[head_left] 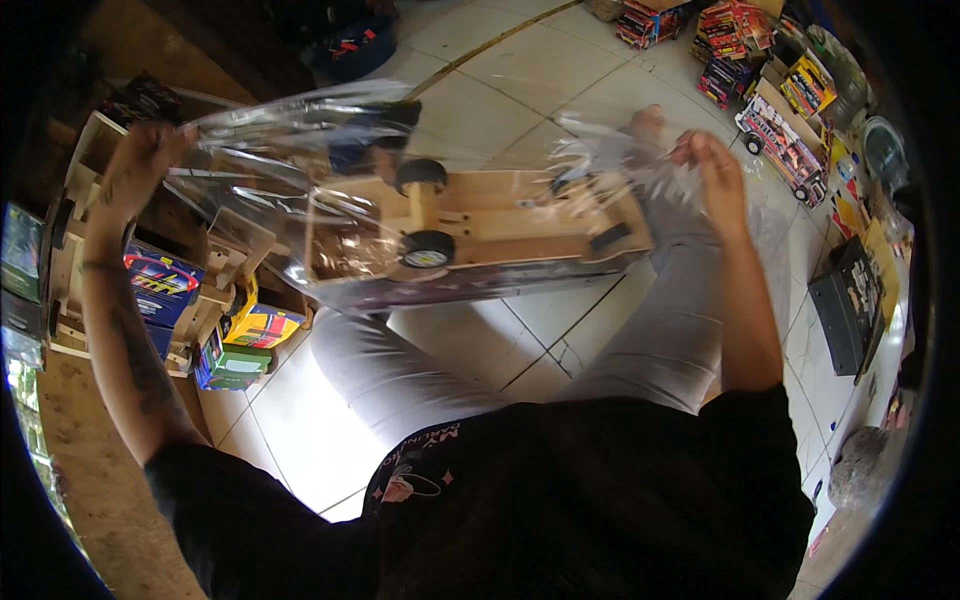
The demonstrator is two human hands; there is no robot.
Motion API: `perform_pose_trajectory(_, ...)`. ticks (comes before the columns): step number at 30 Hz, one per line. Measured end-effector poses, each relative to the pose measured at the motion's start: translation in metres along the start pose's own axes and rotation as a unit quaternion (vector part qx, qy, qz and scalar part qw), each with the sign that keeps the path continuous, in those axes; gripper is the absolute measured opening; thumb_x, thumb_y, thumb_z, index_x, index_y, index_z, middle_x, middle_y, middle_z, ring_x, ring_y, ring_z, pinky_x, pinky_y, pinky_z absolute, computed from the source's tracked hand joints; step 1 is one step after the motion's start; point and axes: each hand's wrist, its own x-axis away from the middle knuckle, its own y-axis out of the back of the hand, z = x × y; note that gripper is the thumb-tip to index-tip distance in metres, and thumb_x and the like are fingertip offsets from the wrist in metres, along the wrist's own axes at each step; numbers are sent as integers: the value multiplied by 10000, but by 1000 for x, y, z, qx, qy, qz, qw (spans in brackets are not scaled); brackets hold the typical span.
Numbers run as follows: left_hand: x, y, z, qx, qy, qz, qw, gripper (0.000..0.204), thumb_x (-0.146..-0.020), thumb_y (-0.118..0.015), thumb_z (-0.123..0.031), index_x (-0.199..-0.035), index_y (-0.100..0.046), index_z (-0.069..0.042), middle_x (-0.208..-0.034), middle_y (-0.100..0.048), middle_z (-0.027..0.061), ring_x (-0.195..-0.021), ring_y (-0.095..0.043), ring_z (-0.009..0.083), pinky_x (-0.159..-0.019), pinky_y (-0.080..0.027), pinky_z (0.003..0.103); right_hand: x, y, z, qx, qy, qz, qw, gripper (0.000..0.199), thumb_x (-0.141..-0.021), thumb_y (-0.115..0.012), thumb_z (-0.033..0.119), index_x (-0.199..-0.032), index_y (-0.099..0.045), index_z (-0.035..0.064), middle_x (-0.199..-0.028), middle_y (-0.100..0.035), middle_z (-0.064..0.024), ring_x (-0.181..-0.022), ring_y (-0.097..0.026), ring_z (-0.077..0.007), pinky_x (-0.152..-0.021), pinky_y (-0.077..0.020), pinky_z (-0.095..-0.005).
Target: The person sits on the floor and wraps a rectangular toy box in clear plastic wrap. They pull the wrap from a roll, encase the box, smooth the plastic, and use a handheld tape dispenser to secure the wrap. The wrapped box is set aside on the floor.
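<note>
A wooden toy truck point(500, 225) with black wheels lies on its side inside a clear plastic bag point(290, 140), held up over my lap. My left hand point(145, 150) pinches the bag's open end at the far left. At the right, my right hand point(715, 170) grips the bag's other end beside the truck's nose. The bag is stretched between both hands, and the truck's underside with its axles faces me.
Unpainted wooden toy parts point(80, 250) and coloured toy boxes point(235, 345) are stacked at my left. More boxed toys point(735, 40) and a painted toy truck point(785, 145) stand on the white tiled floor point(520, 70) at the right. A black box point(850, 300) lies further right.
</note>
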Motion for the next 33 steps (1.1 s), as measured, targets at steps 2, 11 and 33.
perform_pose_trajectory(2,30,-39,12,137,-3,-5,991,377,-911,-618,-308,-632,-581,-57,-578,-549,6,-576,-469,50,-525,-359,252,-20,16,29,4,15,57,998,332,-988,-460,314,-957,-624,27,-825,-625,-45,-813,-561,-113,-772,-419,-263)
perform_pose_trajectory(11,113,-181,48,168,7,-58,984,386,-887,-625,-204,-597,-516,27,-491,-427,51,-494,-395,78,-468,-321,297,-3,18,43,166,-6,240,957,247,-945,-526,215,-937,-627,-10,-843,-627,-42,-836,-573,-134,-779,-437,-287)
perform_pose_trajectory(33,70,-232,-116,115,-217,-202,948,614,-706,-783,-335,-1186,-549,-33,-1187,-577,150,-1056,-545,306,-1027,-331,455,1,-142,114,362,319,256,838,303,-790,-669,261,-1029,-635,78,-975,-641,-105,-922,-598,-293,-810,-464,-362)
